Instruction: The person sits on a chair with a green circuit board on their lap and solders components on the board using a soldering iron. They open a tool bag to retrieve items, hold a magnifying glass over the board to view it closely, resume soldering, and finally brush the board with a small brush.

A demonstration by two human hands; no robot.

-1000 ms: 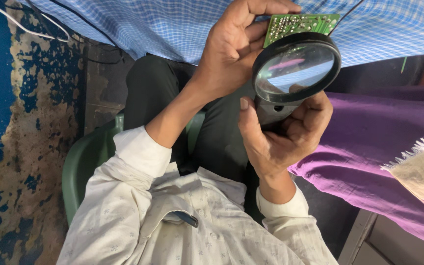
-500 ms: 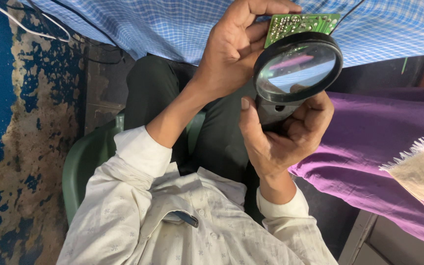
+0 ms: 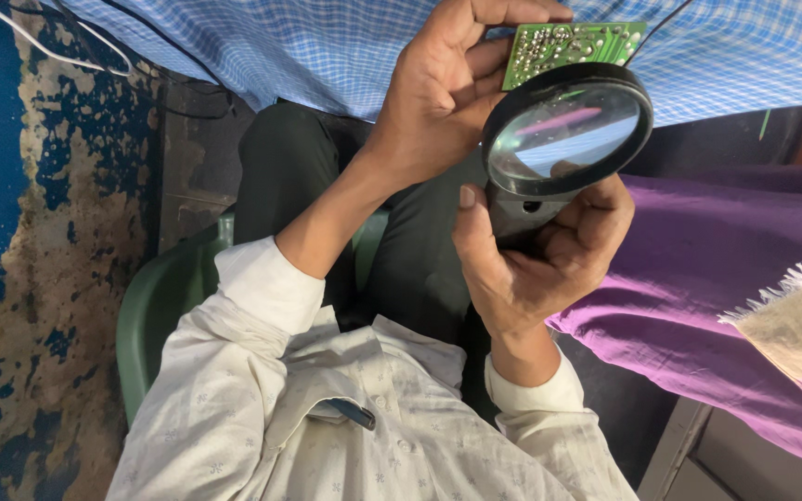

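In the head view we look down on our left hand (image 3: 438, 93), curled shut with thumb and fingers pinching the edge of a small green rectangular circuit board (image 3: 573, 42), its flat face dotted with shiny solder points. Just below the board, partly overlapping it, sits a round magnifying glass with a thick black plastic rim (image 3: 568, 128); its smooth lens shows pale and pink reflections. Our right hand (image 3: 536, 255) is wrapped closed around the stubby dark handle under the lens, thumb up along one side and fingers folded over the other. Both cuffs belong to a cream cotton shirt with a faint sprig print (image 3: 327, 427), slightly creased. Beneath the arms lie dark trousers (image 3: 290, 167) on a rounded green plastic chair (image 3: 164, 297). A blue-and-white checked cloth (image 3: 327, 42) spans the top, a smooth purple fabric (image 3: 717, 269) drapes beside the right hand, and a blue painted surface, flaking to rough tan patches (image 3: 30, 260), fills the other side.
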